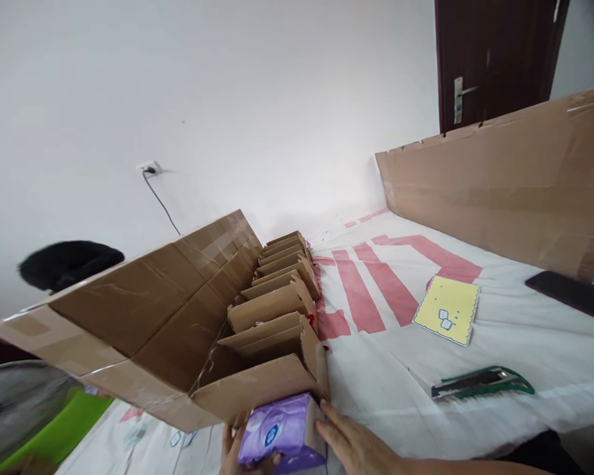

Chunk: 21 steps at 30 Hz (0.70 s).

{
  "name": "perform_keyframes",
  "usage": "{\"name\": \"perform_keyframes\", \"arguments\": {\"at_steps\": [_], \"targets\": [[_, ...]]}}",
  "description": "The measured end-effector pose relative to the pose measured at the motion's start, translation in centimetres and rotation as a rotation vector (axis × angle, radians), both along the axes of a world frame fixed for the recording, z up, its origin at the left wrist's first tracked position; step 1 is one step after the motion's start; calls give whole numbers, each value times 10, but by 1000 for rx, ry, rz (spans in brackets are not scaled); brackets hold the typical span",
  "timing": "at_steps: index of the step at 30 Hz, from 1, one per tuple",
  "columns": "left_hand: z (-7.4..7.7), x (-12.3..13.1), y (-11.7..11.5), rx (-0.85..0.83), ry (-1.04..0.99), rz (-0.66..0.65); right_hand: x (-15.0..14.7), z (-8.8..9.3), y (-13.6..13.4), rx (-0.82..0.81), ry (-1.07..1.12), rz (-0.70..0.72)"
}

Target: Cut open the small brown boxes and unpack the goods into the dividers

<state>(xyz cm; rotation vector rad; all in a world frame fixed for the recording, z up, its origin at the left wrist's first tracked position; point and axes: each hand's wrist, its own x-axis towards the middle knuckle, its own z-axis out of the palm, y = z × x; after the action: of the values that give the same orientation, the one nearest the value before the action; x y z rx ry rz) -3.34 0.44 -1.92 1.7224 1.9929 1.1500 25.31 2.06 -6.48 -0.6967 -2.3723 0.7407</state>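
Observation:
My left hand [237,450] and my right hand [352,443] grip a purple plastic-wrapped pack [283,431] from both sides, low at the frame's bottom edge. The pack sits at the near end of a row of small open cardboard boxes [277,310], just in front of the nearest box [264,386]. My left fingers curl under the pack's lower left corner. My right hand lies against its right side with the fingers pressed on the wrapper. Much of both hands is cut off by the frame.
A large cardboard flap [143,310] leans left of the box row. A cardboard sheet [505,185] stands at the right. On the white and red cloth [376,369] lie a yellow card [448,309], a green box cutter [480,382] and a dark phone [569,293]. Another person's dark hair [66,262] shows at left, and a fan [14,409] at lower left.

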Motion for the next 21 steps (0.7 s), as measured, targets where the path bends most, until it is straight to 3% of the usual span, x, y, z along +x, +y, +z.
{"name": "perform_keyframes", "arguments": {"at_steps": [8, 12, 18, 21], "targets": [[8, 15, 23, -55, 97, 36, 6, 9, -1, -80, 44, -48], [2, 24, 24, 26, 118, 46, 9, 12, 0, -93, 25, -38], [-4, 25, 26, 77, 120, 31, 8, -1, 3, -20, 31, -48], [-7, 19, 32, 37, 88, 63, 7, 5, 8, -112, 40, -91]]}}
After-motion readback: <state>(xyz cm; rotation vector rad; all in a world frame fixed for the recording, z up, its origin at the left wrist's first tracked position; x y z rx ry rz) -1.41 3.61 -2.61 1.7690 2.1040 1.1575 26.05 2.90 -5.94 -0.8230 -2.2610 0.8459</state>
